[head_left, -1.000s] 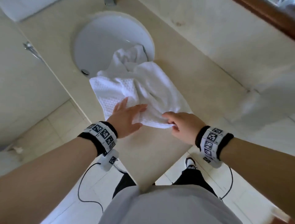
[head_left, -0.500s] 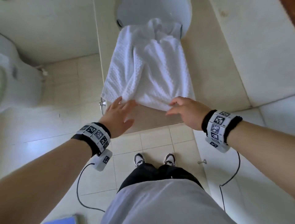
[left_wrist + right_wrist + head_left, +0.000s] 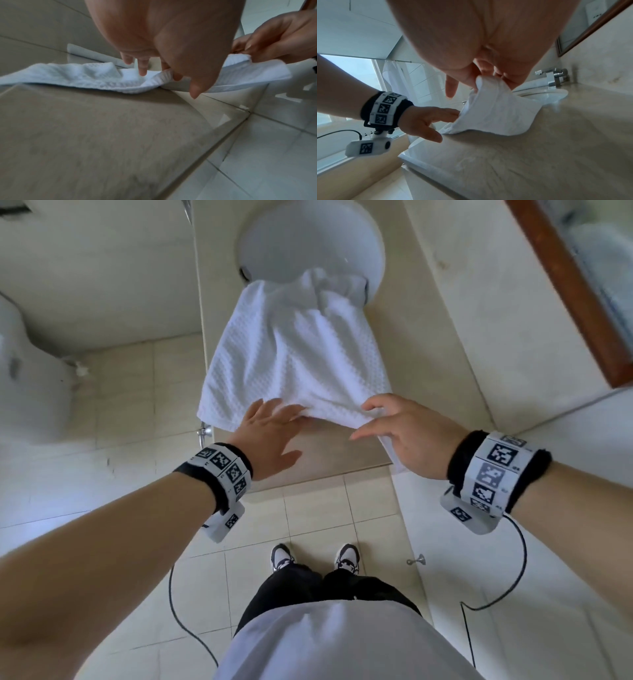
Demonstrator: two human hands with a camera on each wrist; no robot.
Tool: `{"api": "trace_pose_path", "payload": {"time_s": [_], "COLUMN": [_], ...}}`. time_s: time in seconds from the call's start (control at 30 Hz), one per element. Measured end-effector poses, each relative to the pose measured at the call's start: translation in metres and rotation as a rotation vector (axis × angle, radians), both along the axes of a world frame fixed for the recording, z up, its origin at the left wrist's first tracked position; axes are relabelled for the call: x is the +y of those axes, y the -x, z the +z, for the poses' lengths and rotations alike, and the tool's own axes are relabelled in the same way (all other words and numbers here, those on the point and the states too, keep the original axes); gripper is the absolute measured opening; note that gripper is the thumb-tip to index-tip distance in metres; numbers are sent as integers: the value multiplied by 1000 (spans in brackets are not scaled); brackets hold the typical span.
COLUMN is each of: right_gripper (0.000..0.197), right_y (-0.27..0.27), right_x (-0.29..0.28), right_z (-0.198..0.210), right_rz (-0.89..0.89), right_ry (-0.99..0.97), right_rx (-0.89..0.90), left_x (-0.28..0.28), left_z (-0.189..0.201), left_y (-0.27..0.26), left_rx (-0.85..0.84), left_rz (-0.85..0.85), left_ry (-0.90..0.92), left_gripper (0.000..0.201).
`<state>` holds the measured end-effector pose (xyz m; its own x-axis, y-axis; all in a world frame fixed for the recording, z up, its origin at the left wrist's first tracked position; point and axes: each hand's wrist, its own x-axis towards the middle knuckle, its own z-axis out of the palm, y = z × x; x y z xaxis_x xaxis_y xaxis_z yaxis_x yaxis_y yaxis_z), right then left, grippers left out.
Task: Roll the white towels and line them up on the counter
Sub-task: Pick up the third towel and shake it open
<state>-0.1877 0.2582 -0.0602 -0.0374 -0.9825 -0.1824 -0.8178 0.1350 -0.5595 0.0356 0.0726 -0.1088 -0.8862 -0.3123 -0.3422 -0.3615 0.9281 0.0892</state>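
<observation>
Overhead, your towel (image 3: 294,354) lies on the counter (image 3: 428,344), far end drooping into the sink (image 3: 308,237). Left hand (image 3: 270,436) rests flat-fingered on the near hem; right hand (image 3: 407,433) lifts the near corner. Left wrist: fingers (image 3: 143,67) straight. Right wrist: fingers pinch the corner.

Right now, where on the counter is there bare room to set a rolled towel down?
Bare counter lies between the towel and the wall, and on the near strip below both hands. The sink end is crowded.
</observation>
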Motion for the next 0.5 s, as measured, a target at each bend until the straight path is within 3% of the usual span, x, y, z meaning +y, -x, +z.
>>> {"api": "trace_pose_path", "payload": {"time_s": [0.1,0.3,0.5], "right_gripper": [60,58,52], "right_y": [7,14,15], "right_x": [3,-2,-29], "right_z": [14,38,89], "right_rz": [-6,-42,-62], "right_ry": [-94,-28,24], "right_rx": [62,89,214], "left_x": [0,-15,-39], "left_z": [20,92,173], "left_y": [13,22,23], "left_rx": [45,414,335], "left_rz": [105,197,202], "left_ry": [-129,-245,-165], "left_gripper": [59,31,38]}}
